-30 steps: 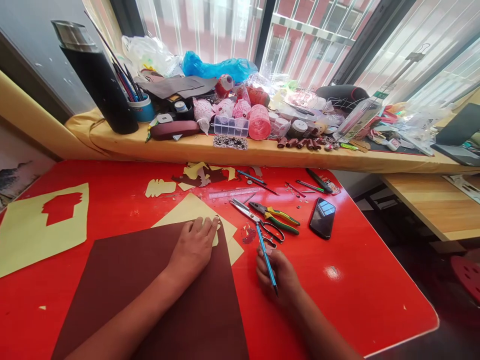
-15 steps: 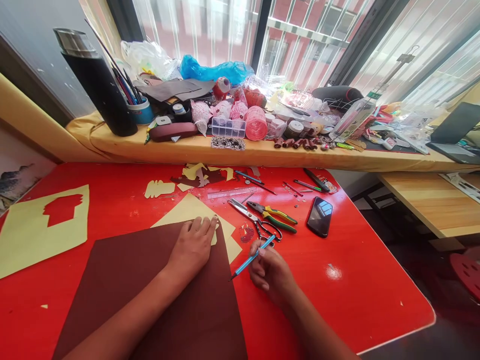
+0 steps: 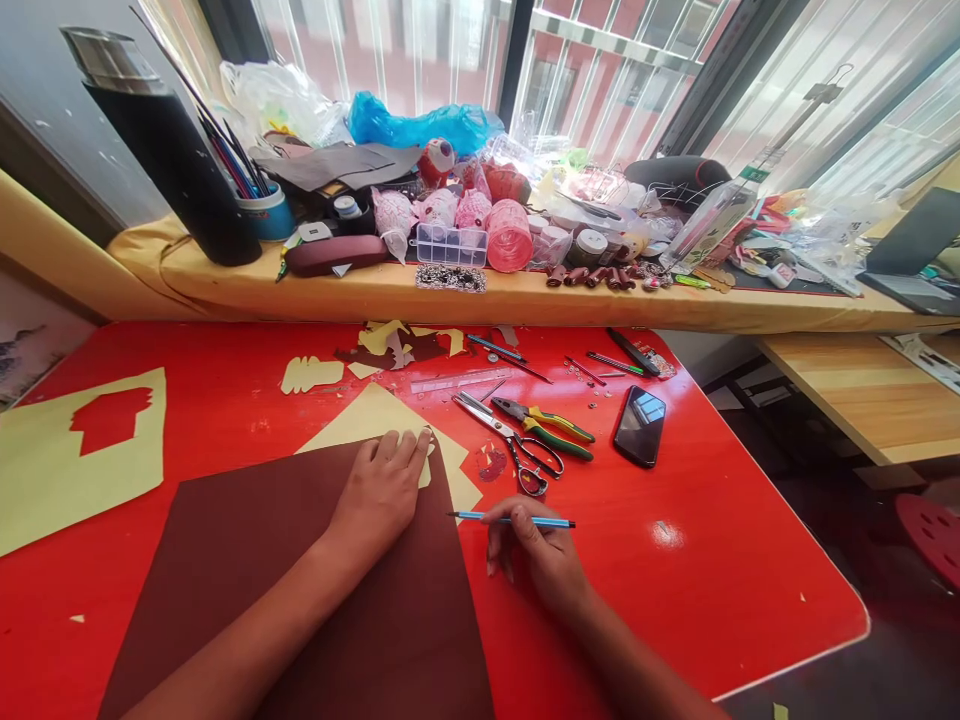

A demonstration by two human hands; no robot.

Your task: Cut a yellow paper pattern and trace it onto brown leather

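My left hand (image 3: 382, 490) lies flat, fingers together, pressing a small yellow paper shape onto the top corner of a large dark brown sheet (image 3: 300, 590). Under that corner lies a yellow sheet (image 3: 375, 415). My right hand (image 3: 536, 550) pinches a blue pencil (image 3: 514, 520) that lies almost level, its tip pointing left at the brown sheet's right edge. Both hands rest on the red table (image 3: 712, 560).
Scissors (image 3: 506, 440), green-handled pliers (image 3: 547, 425) and a black phone (image 3: 640, 425) lie just beyond my right hand. A clear ruler (image 3: 457, 380) and paper scraps (image 3: 390, 345) sit further back. A yellow sheet with a cut-out (image 3: 75, 450) lies at left. The sill behind holds a black flask (image 3: 169, 150) and craft clutter.
My right hand has turned the blue pencil from pointing down at me to lying level with its tip to the left. The left hand has stayed put on the paper.
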